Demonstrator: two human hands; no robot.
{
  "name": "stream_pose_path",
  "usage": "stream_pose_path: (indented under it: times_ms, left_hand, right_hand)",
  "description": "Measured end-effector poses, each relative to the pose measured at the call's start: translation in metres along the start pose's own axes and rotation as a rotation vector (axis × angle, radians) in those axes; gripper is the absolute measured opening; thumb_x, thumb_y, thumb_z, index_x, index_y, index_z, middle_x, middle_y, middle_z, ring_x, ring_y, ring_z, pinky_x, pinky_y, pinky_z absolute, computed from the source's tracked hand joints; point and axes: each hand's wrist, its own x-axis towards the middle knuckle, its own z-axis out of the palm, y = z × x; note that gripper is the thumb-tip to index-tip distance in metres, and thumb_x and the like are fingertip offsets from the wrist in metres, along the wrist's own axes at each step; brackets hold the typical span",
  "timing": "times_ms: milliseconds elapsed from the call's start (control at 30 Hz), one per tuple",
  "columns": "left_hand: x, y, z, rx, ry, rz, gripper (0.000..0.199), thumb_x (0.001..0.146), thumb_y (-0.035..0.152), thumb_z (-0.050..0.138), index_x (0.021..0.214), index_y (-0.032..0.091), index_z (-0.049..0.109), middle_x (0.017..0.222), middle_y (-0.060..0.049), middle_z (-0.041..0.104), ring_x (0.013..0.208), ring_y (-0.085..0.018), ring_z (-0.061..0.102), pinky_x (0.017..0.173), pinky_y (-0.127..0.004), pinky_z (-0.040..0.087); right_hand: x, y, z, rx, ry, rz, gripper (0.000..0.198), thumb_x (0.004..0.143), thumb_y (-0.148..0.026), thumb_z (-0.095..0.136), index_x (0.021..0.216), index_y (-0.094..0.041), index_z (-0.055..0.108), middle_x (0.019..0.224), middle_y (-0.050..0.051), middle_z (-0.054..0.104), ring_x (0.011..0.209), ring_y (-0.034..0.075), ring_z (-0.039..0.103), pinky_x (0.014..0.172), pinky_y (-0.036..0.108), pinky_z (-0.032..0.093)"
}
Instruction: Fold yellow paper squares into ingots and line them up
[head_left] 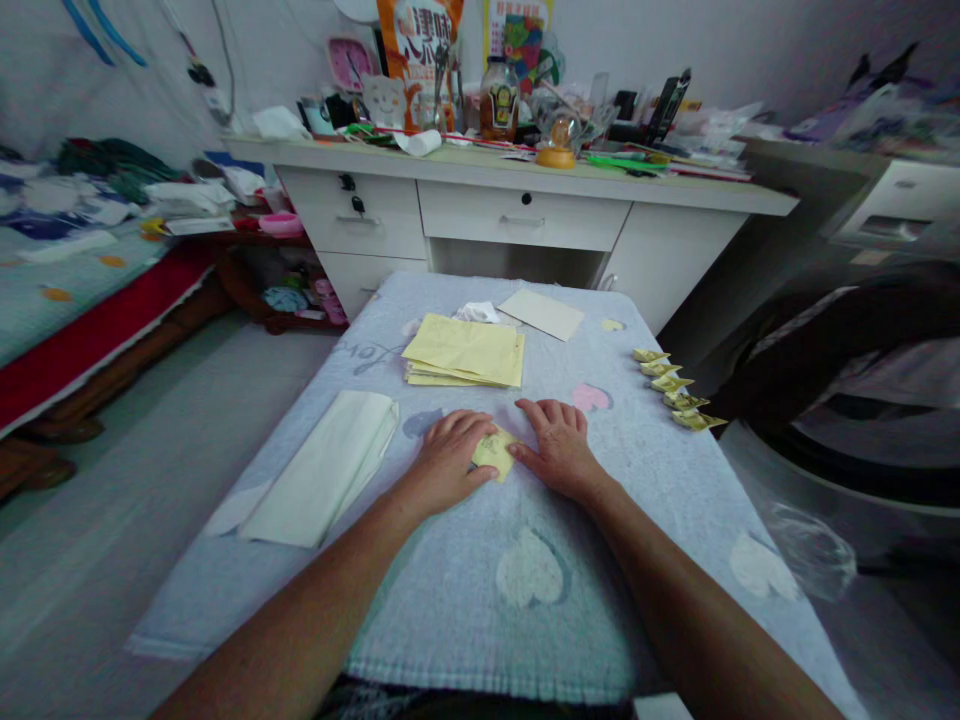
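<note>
White sheet [319, 470]: folded, lying on the cloth [450, 600] to the left of the left fingers and apart from them; paper or fabric, one cannot tell.
Left hand [454, 460]: palm down over the paper's left side, fingers close together, thumb set apart with its tip at the near edge; it seems to press rather than pinch.
Stack [465, 350]: yellow sheets with uneven edges, just beyond the left fingertips; a forward push of that hand could knock it askew.
Paper [495, 455]: small and yellow, on the cloth between the hands, partly under the left fingers. Its folds are too small to tell. The cloth looks soft and could blunt a crease; uneven pressure could turn the paper.
Card [541, 313]: pale and flat, farther out than the fingers, past the stack.
Right hand [559, 450]: thumb spread from the fingers, its tip at the paper's right edge, nothing clamped. Should the thumb push harder than the left hand holds, the paper could buckle.
Folded shapes [670, 383]: five in a row, well right of the right fingers, near the cloth's edge; a tug on the cloth could tip some off.
</note>
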Motion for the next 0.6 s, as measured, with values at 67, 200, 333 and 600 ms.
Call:
stream_pose_path:
  times_ms: [67, 200, 333, 600]
  left_hand:
    - [0.000, 0.000, 0.000, -0.001, -0.001, -0.006, 0.047, 0.073, 0.027, 0.069, 0.117, 0.026, 0.053, 0.135, -0.004, 0.052, 0.129, -0.026, 0.038, 0.108, -0.043, 0.028]
    - [0.001, 0.001, -0.001, 0.005, 0.000, -0.011, 0.046, 0.072, 0.028, 0.070, 0.116, 0.027, 0.054, 0.134, -0.003, 0.053, 0.127, -0.025, 0.039, 0.107, -0.043, 0.029]
    - [0.003, 0.000, -0.002, 0.013, 0.002, -0.011, 0.046, 0.072, 0.029, 0.070, 0.115, 0.027, 0.054, 0.131, -0.003, 0.054, 0.125, -0.026, 0.041, 0.104, -0.043, 0.031]
    - [0.003, -0.011, -0.001, 0.097, 0.020, -0.044, 0.037, 0.084, 0.032, 0.058, 0.120, 0.028, 0.053, 0.137, -0.004, 0.049, 0.128, -0.025, 0.038, 0.105, -0.043, 0.029]
  right_hand:
    - [0.001, 0.001, 0.000, -0.017, 0.002, 0.030, 0.060, 0.085, -0.050, 0.056, 0.139, -0.028, 0.040, 0.121, 0.011, 0.053, 0.109, 0.029, 0.045, 0.096, 0.046, 0.028]
    - [0.001, -0.001, 0.001, -0.035, 0.039, 0.084, 0.058, 0.089, -0.042, 0.051, 0.140, -0.020, 0.038, 0.122, 0.013, 0.053, 0.110, 0.030, 0.044, 0.098, 0.046, 0.029]
    - [-0.003, -0.007, 0.003, -0.024, 0.054, -0.002, 0.065, 0.091, -0.049, 0.043, 0.142, -0.011, 0.034, 0.128, 0.017, 0.050, 0.117, 0.031, 0.040, 0.103, 0.049, 0.025]
    - [-0.006, -0.013, 0.007, -0.060, -0.020, -0.062, 0.077, 0.088, -0.061, 0.040, 0.147, -0.013, 0.028, 0.136, 0.018, 0.045, 0.125, 0.034, 0.034, 0.106, 0.056, 0.018]
